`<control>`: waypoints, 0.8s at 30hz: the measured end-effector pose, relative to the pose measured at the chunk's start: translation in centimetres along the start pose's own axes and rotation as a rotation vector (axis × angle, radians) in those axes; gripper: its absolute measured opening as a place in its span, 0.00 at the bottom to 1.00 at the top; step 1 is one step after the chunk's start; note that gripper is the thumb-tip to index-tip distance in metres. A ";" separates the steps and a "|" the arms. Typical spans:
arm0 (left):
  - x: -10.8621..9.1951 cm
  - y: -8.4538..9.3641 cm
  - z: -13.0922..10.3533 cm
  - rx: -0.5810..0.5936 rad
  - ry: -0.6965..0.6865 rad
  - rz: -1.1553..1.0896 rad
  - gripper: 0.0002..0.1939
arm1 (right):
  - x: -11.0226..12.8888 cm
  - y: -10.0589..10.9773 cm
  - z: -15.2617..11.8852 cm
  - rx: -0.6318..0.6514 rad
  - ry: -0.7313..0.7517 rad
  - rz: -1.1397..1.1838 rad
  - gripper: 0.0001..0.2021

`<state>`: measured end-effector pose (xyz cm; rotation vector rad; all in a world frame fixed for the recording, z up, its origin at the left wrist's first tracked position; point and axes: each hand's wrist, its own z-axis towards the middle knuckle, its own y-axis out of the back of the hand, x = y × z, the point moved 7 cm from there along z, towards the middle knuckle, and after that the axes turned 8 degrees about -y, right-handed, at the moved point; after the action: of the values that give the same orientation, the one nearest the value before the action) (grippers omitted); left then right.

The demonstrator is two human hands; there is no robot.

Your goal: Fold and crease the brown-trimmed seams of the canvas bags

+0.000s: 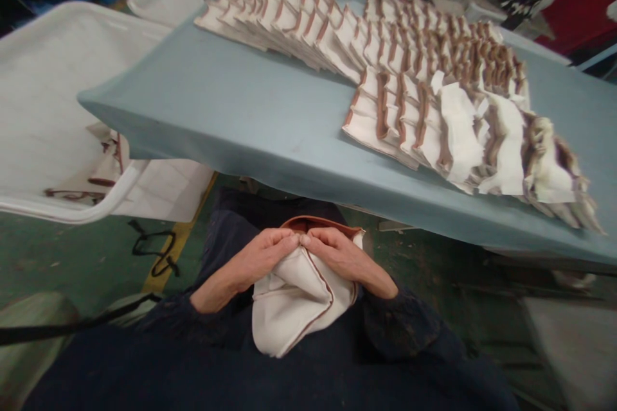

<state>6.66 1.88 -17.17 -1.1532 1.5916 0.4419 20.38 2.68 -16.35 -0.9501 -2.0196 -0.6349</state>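
A white cloth piece with brown edging (294, 302) lies gathered over my lap, its brown inner side showing at the top. Its exact kind cannot be made out. My left hand (267, 253) pinches the upper edge between thumb and curled fingers. Right beside it, my right hand (335, 253) grips the same edge, and the two thumb tips nearly meet. Below the hands the cloth hangs in loose folds, with a brown seam running down its right part. The fingers behind the cloth are partly hidden.
Ahead stands a blue-green covered table (231, 103), its front edge just beyond my knees. Overlapping rows of similar white and brown pieces (385, 45) lie on it. At left is a white bin (91, 209) holding several pieces. A black strap (154, 247) lies on the floor.
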 end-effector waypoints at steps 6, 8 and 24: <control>-0.2 -0.1 -0.1 -0.003 -0.008 0.003 0.31 | 0.1 0.0 -0.2 0.002 -0.002 -0.003 0.35; -0.2 -0.1 -0.1 -0.004 -0.009 0.001 0.31 | 0.0 0.0 -0.2 0.001 -0.003 -0.007 0.35; 0.0 -0.1 0.0 0.000 0.011 -0.025 0.33 | 0.0 0.1 0.1 -0.002 0.012 -0.011 0.35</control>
<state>6.79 1.80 -17.18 -1.1758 1.5854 0.4200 20.38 2.79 -16.36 -0.9349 -2.0158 -0.6477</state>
